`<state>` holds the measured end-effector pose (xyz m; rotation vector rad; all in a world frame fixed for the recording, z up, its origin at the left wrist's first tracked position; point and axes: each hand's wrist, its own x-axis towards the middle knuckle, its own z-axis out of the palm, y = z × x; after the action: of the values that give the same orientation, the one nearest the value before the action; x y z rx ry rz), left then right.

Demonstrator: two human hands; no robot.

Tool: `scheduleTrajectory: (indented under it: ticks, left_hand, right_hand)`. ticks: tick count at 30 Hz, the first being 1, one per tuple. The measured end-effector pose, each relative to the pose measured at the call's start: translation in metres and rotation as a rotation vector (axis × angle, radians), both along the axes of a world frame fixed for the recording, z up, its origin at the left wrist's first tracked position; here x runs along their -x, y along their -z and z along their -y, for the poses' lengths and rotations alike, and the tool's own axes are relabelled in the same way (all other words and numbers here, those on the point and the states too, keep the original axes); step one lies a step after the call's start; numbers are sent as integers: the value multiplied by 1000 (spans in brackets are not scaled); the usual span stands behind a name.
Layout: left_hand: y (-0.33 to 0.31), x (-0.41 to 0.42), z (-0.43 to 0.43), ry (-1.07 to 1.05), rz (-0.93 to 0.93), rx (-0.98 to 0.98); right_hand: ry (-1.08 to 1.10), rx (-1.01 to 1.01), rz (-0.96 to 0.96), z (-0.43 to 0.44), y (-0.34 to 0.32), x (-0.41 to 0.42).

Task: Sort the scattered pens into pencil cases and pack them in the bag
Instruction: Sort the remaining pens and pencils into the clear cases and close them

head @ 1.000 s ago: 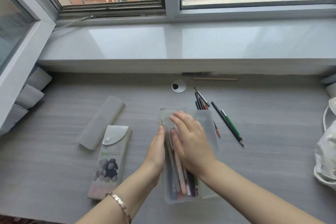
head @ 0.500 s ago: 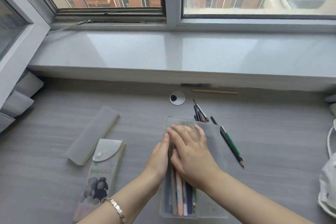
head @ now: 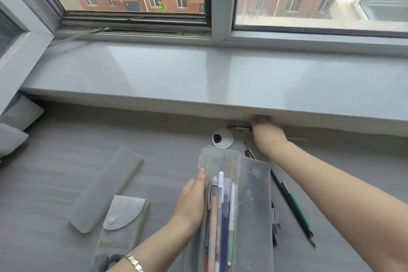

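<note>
A clear plastic pencil case [head: 223, 157] lies open on the grey desk with several pens [head: 220, 210] inside; its lid [head: 256, 205] is folded out to the right. My left hand [head: 192, 203] rests against the case's left side. My right hand [head: 265, 132] is stretched to the back of the desk under the sill, its fingers closed around a dark pen [head: 239, 127]. Loose dark and green pencils [head: 293, 205] lie right of the case, partly under my right arm.
A frosted flat case [head: 106, 187] and a snap-flap pencil case [head: 123, 227] lie at the left. A round cable grommet [head: 222, 137] sits behind the clear case. The window sill [head: 198, 77] overhangs the desk's back edge. A thin wooden stick [head: 298, 138] lies there.
My right hand left the pens in the clear case and reached forward to the dark pen under the sill. The head moved closer and the bag is out of view.
</note>
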<state>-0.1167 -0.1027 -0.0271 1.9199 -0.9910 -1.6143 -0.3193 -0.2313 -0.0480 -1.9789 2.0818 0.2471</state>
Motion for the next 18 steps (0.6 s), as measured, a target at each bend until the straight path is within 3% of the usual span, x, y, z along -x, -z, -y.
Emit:
scheduleTrajectory:
  ticks: [8, 18]
  left_hand:
    - [-7, -13, -16, -104, -97, 40]
    - [-18, -25, -50, -129, -96, 27]
  right_hand:
    - [32, -186, -11, -47, -6, 8]
    - [228, -197, 427, -175, -15, -19]
